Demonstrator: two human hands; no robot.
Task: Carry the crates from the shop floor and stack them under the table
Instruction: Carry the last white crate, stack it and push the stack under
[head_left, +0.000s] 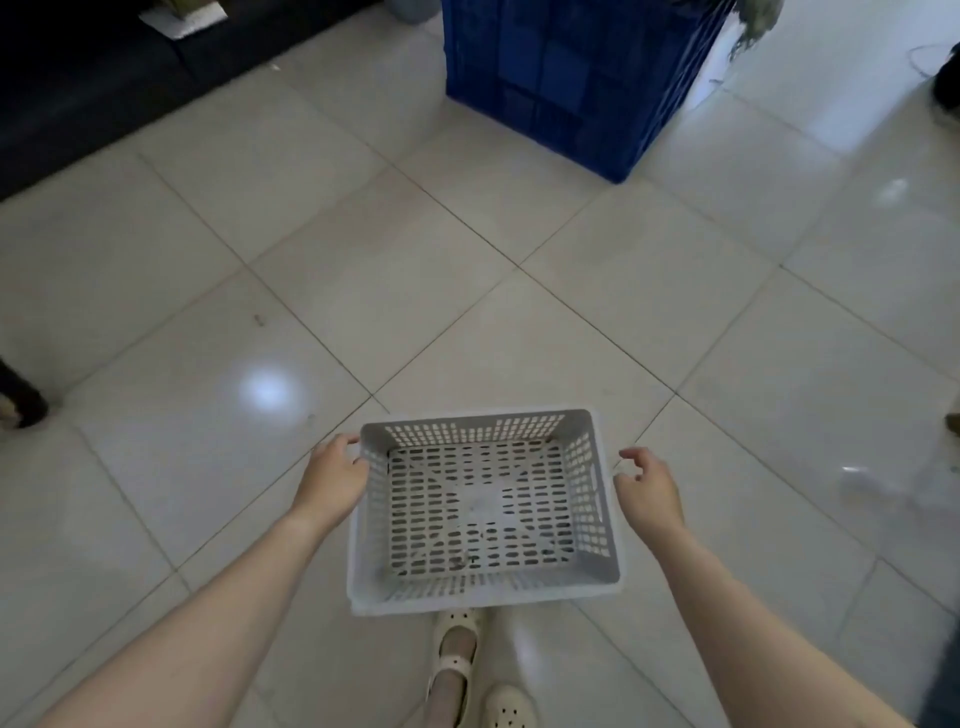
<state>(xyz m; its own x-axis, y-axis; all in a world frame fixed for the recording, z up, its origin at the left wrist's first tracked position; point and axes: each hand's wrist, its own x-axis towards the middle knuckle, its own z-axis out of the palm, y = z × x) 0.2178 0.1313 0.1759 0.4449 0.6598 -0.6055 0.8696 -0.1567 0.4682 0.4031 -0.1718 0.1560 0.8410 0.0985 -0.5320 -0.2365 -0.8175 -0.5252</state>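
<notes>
1. The grip: the left hand (337, 475) has its fingers curled over the left rim of the light grey perforated rectangular plastic crate (483, 587) and is clamped on it. The right hand (649, 483) sits just beside the right rim with its fingers loosely curled and apart, holding nothing that shows. Whether its thumb touches the rim I cannot tell.
2. The pale glossy square-tiled floor (467, 312) is smooth, hard ceramic with thin grout lines and bright reflections. A surface this slick could cause a slip while carrying.
3. A tall dark blue ribbed plastic crate (561, 78) stands on the floor ahead, well apart from the hands. It has stiff walls and square corners, and walking straight on could bump the load against it.
4. The grey crate is empty and low in front of the person, above the feet. It looks to be off the floor, though I cannot be sure. Its walls and base are thin moulded plastic full of slots, so it is probably light. No worktop is in view, so stacking is not yet done.
5. With only one side gripped, the crate could twist down on the right or slide off the fingers along its smooth rim.
6. The cream perforated rubber shoes (457, 660) show just beneath the crate's near edge.
</notes>
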